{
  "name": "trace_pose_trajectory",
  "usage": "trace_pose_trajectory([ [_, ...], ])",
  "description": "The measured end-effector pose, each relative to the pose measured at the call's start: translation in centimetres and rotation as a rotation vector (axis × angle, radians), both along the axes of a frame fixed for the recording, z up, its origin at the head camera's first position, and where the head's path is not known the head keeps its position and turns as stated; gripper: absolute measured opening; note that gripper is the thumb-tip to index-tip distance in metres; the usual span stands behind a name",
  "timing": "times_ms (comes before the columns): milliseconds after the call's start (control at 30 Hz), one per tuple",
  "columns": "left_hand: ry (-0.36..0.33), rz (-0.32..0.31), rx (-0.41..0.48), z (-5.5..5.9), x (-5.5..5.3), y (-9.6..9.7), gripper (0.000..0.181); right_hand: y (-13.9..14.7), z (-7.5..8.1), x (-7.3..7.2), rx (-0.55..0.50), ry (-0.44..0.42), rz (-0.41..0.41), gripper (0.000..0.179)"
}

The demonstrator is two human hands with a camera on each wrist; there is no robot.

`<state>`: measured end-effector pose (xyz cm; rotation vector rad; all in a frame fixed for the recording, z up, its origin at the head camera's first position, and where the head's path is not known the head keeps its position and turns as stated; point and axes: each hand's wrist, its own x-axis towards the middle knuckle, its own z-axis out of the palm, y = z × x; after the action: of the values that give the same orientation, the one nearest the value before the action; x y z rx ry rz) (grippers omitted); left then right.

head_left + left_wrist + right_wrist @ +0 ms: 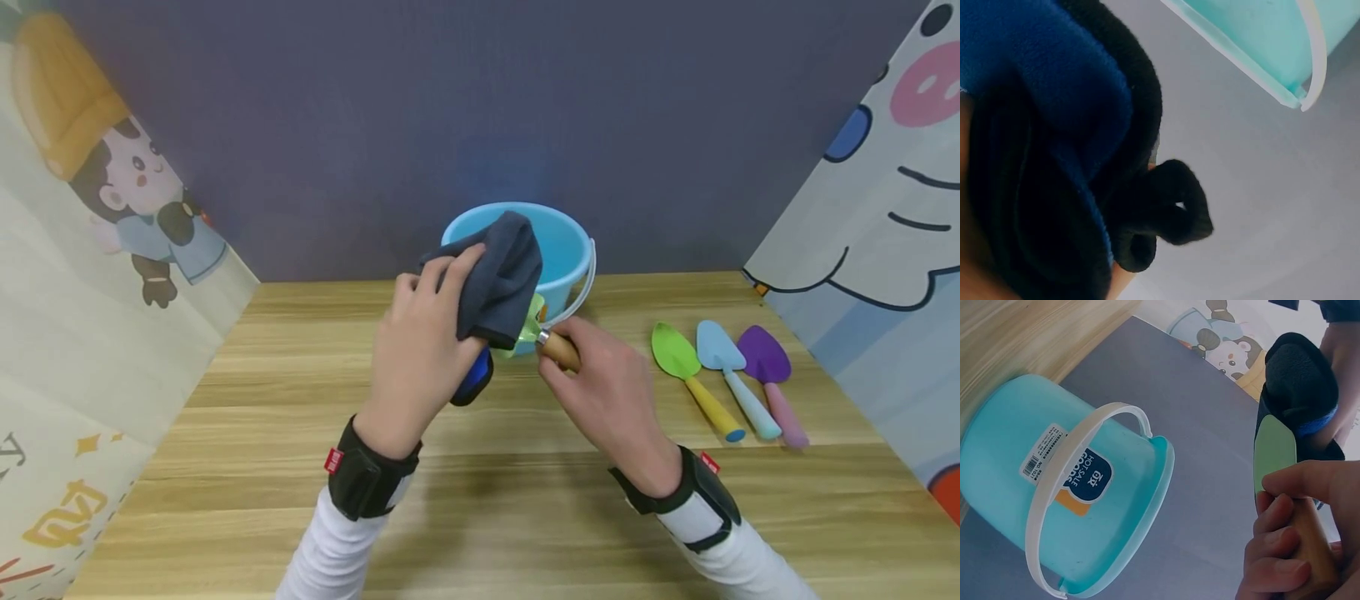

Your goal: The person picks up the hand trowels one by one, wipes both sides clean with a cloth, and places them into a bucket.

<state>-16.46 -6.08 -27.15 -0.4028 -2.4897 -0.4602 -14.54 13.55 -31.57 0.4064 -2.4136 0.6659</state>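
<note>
My left hand (416, 358) holds a dark grey cloth (501, 279) with a blue inner side, bunched and folded over in the left wrist view. In my right hand (611, 392) is a small garden trowel with a wooden handle (561, 352), gripped near the metal neck. Its light green blade (1274, 447) lies against the cloth, which hides part of it in the head view. Both hands are raised in front of a light blue bucket (1004, 456), whose white handle (1041, 506) hangs to one side.
Three small trowels lie side by side on the wooden table (300, 400) at the right: a green one (675, 352) with a yellow handle, a light blue one (720, 346) and a purple one (763, 354) with a pink handle. A dark panel (337, 150) stands behind the bucket.
</note>
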Motion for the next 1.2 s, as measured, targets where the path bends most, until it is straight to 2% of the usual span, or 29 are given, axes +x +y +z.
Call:
trace_pose_trajectory([
  [400,-0.030,0.057,0.044,0.1,-0.2,-1.3,0.077,0.0,0.2,0.4,0.005,0.034,0.013,0.012],
  [867,-0.001,0.088,0.075,0.5,-0.2,-2.7,0.073,-0.1,0.4,0.8,0.008,0.075,0.027,0.014],
  [1100,0.016,0.098,0.092,0.7,-0.3,-3.2,0.070,-0.1,0.6,1.0,0.020,0.039,0.047,0.020],
  [1200,0.028,0.101,0.089,0.7,-0.3,-3.2,0.070,0.1,0.8,1.2,-0.001,-0.037,0.061,0.023],
])
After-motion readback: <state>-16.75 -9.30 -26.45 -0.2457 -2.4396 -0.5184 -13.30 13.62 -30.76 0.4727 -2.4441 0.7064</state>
